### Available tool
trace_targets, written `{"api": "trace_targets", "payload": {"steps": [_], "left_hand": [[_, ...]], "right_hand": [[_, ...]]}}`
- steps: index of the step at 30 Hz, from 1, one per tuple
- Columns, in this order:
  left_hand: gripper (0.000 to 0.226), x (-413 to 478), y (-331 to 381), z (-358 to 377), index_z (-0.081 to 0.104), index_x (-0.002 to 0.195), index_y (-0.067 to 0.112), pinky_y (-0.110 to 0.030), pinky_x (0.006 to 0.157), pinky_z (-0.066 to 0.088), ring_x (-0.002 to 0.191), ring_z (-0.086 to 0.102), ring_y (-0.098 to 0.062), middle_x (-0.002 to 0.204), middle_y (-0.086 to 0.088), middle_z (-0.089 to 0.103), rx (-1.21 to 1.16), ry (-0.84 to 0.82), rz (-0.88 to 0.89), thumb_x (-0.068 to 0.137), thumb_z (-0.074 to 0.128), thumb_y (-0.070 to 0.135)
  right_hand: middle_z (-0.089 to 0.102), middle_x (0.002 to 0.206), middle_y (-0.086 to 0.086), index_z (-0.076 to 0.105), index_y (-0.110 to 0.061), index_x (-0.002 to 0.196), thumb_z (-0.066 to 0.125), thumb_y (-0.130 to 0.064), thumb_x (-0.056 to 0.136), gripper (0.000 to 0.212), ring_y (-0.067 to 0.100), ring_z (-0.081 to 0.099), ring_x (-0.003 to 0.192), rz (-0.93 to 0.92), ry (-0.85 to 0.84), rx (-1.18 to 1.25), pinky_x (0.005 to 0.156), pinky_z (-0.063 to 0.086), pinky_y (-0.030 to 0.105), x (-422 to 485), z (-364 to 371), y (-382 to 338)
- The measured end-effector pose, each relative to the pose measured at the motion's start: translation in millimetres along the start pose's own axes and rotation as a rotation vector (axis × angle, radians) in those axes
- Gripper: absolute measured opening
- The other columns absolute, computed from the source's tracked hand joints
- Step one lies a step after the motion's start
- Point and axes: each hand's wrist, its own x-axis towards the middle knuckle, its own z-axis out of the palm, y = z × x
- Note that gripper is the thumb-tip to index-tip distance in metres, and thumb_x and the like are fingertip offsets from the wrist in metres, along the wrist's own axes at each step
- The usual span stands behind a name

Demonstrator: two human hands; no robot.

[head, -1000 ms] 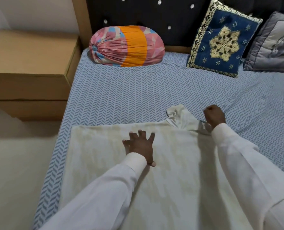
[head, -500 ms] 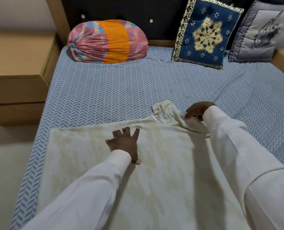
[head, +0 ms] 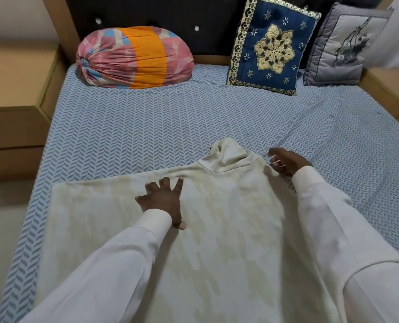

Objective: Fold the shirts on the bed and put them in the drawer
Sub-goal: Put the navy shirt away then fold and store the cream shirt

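Shirt [head: 228,241], cream and faintly blotched, lay flat on the near half of the bed [head: 147,127]. Its collar [head: 228,152] pointed away toward the headboard [head: 205,15], and its long axis ran from the collar back toward the person. Its top edge ran leftward from the collar to a squared corner close to the bed's left side. The near part passed under both white sleeves and out of view.

The left hand [head: 162,201] pressed flat on the cloth just below that top edge, fingers spread wide. The right hand [head: 287,163] sat at the shirt's right shoulder with its fingers curled. Whether it pinched cloth could not be told.

Beyond the collar, a broad band of blue herringbone sheet lay bare up to a pink-and-orange bolster [head: 133,58], a blue embroidered cushion [head: 273,46] and a grey cushion [head: 343,45] against the headboard. More bare sheet stretched to the right. A wooden cabinet [head: 14,94] stood against the bed's left side.
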Motion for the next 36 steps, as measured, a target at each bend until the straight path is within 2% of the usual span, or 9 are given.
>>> {"api": "trace_targets", "payload": {"steps": [5,9,12,15,19,22,27,30,36], "left_hand": [[0.147,1,0,-1,-0.02,0.148,0.046,-0.065,0.093,0.037,0.135,0.017,-0.043,0.147,-0.002,0.012,0.003,-0.002,-0.008,0.046,0.084,0.069],[0.147,1,1,1,-0.019,0.148,0.046,-0.064,0.092,0.038,0.134,0.019,-0.042,0.146,-0.002,0.013,-0.005,0.007,-0.008,0.046,0.084,0.069],[0.147,3,0,2,-0.019,0.148,0.046,-0.063,0.092,0.038,0.135,0.019,-0.042,0.147,-0.002,0.013,0.004,0.016,-0.007,0.046,0.083,0.069],[0.146,6,1,4,-0.019,0.149,0.046,-0.065,0.093,0.037,0.135,0.018,-0.043,0.147,-0.002,0.013,0.002,0.018,-0.013,0.046,0.083,0.069],[0.145,2,2,7,-0.019,0.149,0.044,-0.067,0.095,0.036,0.136,0.017,-0.045,0.149,-0.003,0.013,0.03,0.048,-0.039,0.049,0.082,0.069],[0.14,-5,11,6,-0.016,0.154,0.034,-0.081,0.1,0.022,0.141,0.005,-0.055,0.157,-0.013,0.008,0.106,0.056,-0.1,0.058,0.081,0.067],[0.084,-34,24,13,0.01,0.157,0.02,-0.087,0.097,0.005,0.144,0.0,-0.055,0.157,-0.019,0.015,0.187,0.24,-0.083,0.092,0.058,0.041],[0.056,-55,10,41,0.039,0.148,0.012,-0.081,0.098,0.02,0.133,0.033,-0.051,0.144,-0.025,0.04,0.187,0.375,0.071,0.094,0.048,0.019],[0.047,-113,13,87,0.065,0.118,0.01,-0.043,0.067,0.05,0.081,0.057,-0.037,0.098,-0.016,0.06,0.028,0.573,0.369,0.08,0.039,0.02]], "right_hand": [[0.056,0.07,0.01,0.067,-0.012,0.077,0.078,-0.029,0.07,0.021,0.025,0.053,0.063,-0.036,-0.05,-0.296,0.058,0.046,0.029,6,-6,16],[0.061,0.071,0.012,0.067,-0.015,0.074,0.075,-0.017,0.08,0.011,0.024,0.056,0.064,-0.193,0.192,-0.133,0.059,0.045,0.028,15,4,26],[0.058,0.062,0.006,0.068,-0.015,0.081,0.074,-0.026,0.085,0.013,0.018,0.047,0.05,-0.188,0.13,0.028,0.038,0.034,0.017,5,7,33],[0.052,0.06,0.009,0.058,-0.017,0.071,0.078,-0.051,0.071,0.039,0.018,0.042,0.048,-0.147,0.121,0.157,0.046,0.03,0.024,-6,-5,47],[0.057,0.065,0.007,0.062,-0.014,0.071,0.077,-0.02,0.082,0.019,0.021,0.051,0.058,-0.131,0.145,-0.01,0.053,0.037,0.025,-27,-6,89],[0.07,0.084,0.006,0.068,-0.016,0.086,0.072,-0.022,0.087,0.007,0.024,0.062,0.082,-0.31,0.37,-0.017,0.075,0.047,0.034,-37,14,114],[0.069,0.111,0.013,0.063,-0.016,0.115,0.068,-0.041,0.09,0.036,0.028,0.065,0.104,-0.168,0.403,0.207,0.092,0.048,0.036,-61,6,137],[0.07,0.096,0.014,0.064,-0.016,0.094,0.066,-0.064,0.079,0.051,0.032,0.067,0.096,-0.01,0.298,-0.087,0.083,0.048,0.036,-77,-4,186],[0.064,0.073,0.004,0.064,-0.011,0.08,0.075,-0.029,0.081,0.021,0.025,0.061,0.075,-0.227,0.365,0.094,0.073,0.05,0.04,-116,-5,237]]}}
